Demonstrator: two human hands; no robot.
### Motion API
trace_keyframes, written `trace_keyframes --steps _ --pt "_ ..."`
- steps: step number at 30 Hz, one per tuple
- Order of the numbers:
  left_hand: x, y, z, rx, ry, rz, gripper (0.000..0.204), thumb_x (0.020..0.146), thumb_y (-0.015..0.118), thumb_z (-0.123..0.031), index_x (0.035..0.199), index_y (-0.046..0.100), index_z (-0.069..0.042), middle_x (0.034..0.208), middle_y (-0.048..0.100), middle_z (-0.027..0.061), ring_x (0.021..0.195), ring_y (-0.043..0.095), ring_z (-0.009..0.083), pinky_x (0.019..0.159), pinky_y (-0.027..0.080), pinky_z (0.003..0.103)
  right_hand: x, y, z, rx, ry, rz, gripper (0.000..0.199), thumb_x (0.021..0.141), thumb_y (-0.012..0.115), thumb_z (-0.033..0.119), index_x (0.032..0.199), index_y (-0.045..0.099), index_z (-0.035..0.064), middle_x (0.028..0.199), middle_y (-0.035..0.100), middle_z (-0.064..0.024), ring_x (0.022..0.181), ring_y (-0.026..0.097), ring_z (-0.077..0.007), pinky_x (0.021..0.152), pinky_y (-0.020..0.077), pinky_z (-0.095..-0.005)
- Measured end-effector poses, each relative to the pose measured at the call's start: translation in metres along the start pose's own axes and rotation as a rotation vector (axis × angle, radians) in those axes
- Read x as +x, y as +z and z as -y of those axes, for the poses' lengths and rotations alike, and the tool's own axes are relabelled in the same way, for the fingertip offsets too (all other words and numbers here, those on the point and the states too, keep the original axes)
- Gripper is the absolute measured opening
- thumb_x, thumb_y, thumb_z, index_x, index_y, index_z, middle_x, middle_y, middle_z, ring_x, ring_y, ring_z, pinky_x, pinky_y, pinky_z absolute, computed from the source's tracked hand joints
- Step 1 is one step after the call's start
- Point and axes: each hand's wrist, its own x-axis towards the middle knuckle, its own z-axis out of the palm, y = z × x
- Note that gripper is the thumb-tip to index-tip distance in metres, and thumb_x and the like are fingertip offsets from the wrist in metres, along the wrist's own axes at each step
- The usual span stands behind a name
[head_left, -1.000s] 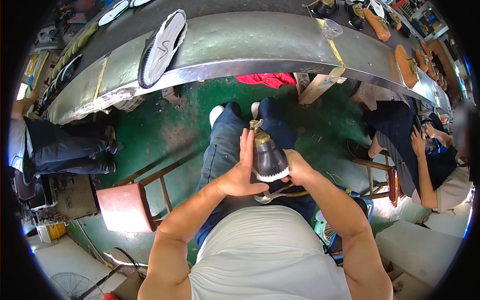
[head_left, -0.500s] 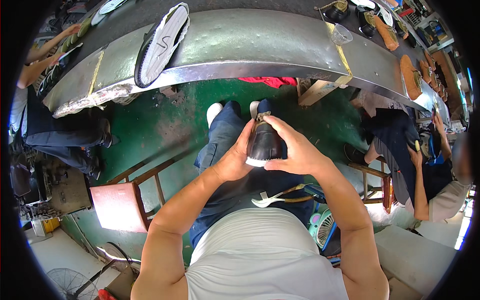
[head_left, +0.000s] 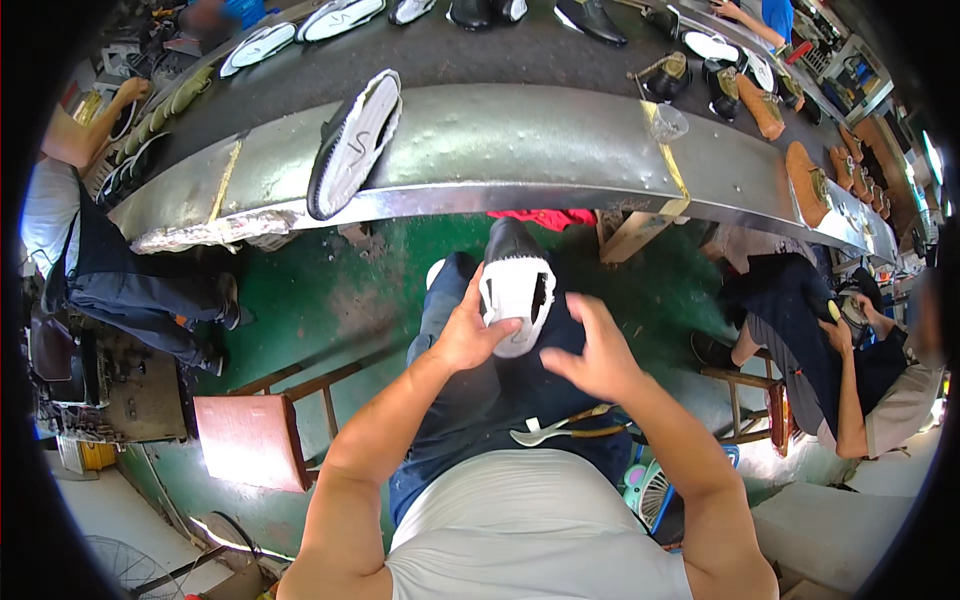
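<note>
Above my lap, my left hand (head_left: 466, 335) grips a black shoe upper (head_left: 516, 240) along its side, the thumb pressed on its white underside. That pale bottom faces up, with a ragged edge and a dark gap on its right. Just right of it, touching nothing, my right hand (head_left: 602, 352) is open, thumb and fingers apart. Across my lap lies a hand tool (head_left: 545, 434) with a shiny curved head and yellowish handles. Ahead, another black shoe upper (head_left: 350, 150), white bottom outward, leans on the metal bench edge.
The metal-edged bench (head_left: 520, 135) curves in front, with several shoes along its dark top and a clear plastic cup (head_left: 668, 122). A padded stool (head_left: 250, 440) stands left, a small green fan (head_left: 648, 492) low right. One person (head_left: 130, 270) works at left, another (head_left: 850, 370) at right.
The shoe has been turned over, from black toe up to white underside up. My right hand has let go and moved right. The view has shifted, showing more of the bench top.
</note>
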Motion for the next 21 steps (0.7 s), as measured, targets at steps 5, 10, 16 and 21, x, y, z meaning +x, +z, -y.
trace_keyframes --steps 5,10,16,21 --pt "-0.014 -0.002 -0.098 -0.172 -0.219 0.111 0.094 0.088 0.076 -0.014 0.155 0.013 0.006 0.136 0.057 0.0168 0.124 0.056 0.0216 0.107 0.044 0.035 -0.121 -0.015 -0.001 -0.263 0.055 0.612 0.062 0.073 0.083 0.037 0.119 0.059 0.0035 0.112 0.060 -0.0182 0.105 0.059 -0.0376 0.092 0.0491 -0.0446" --pt "-0.029 0.005 -0.060 0.072 -0.253 0.259 0.053 0.099 0.060 -0.034 0.134 0.054 0.006 0.120 0.066 0.0210 0.112 0.063 0.0236 0.096 0.049 0.036 -0.125 -0.028 -0.001 -0.028 0.319 0.688 0.052 0.074 0.079 0.031 0.115 0.062 0.0040 0.109 0.062 -0.0175 0.102 0.061 -0.0345 0.089 0.0506 -0.0393" --pt "-0.042 0.017 -0.017 0.426 -0.408 0.126 0.034 0.094 0.048 -0.021 0.105 0.067 0.006 0.083 0.068 0.0239 0.077 0.069 0.0312 0.073 0.052 0.042 -0.130 -0.052 0.006 0.259 0.598 0.765 0.039 0.082 0.071 0.028 0.111 0.062 0.0031 0.096 0.063 -0.0151 0.089 0.063 -0.0278 0.078 0.0502 -0.0373" --pt "-0.028 -0.002 -0.038 -0.036 -0.668 0.548 0.046 0.080 0.053 0.002 0.124 0.066 -0.007 0.098 0.070 0.0007 0.084 0.064 0.0090 0.064 0.050 0.024 -0.118 -0.042 0.022 0.328 0.675 0.564 0.024 0.092 0.062 0.022 0.105 0.062 0.0017 0.083 0.065 -0.0148 0.076 0.062 -0.0319 0.072 0.0494 -0.0375"
